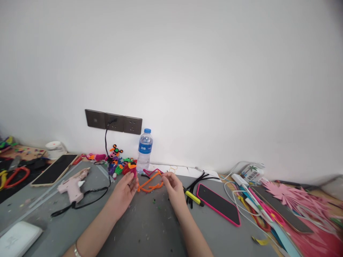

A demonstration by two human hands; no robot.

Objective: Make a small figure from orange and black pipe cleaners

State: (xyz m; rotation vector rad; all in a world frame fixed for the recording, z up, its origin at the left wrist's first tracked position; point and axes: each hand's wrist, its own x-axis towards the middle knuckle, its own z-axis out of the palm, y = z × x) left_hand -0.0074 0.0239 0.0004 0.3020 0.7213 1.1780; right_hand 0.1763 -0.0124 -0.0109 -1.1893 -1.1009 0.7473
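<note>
My left hand [123, 194] is closed around a small magenta, red and yellow pipe cleaner figure [133, 169], held upright between thumb and fingers. From those fingers an orange pipe cleaner [147, 182] runs across in a bent loop to my right hand [173, 187]. The right thumb and fingertips pinch its far end. More of the orange length hangs curled between the hands, just above the grey mat [144, 228]. Behind the left hand sits a pile of colourful pipe cleaner figures [115, 165]. A magenta pipe cleaner [153, 172] lies beyond the orange one.
A water bottle [145, 151] stands against the wall behind my hands. On the left are a pink glue gun [71, 186] with its cord and a phone [55, 170]. On the right lie black pipe cleaners [197, 182], a yellow pen-like tool [193, 197] and a pink-cased phone [218, 204].
</note>
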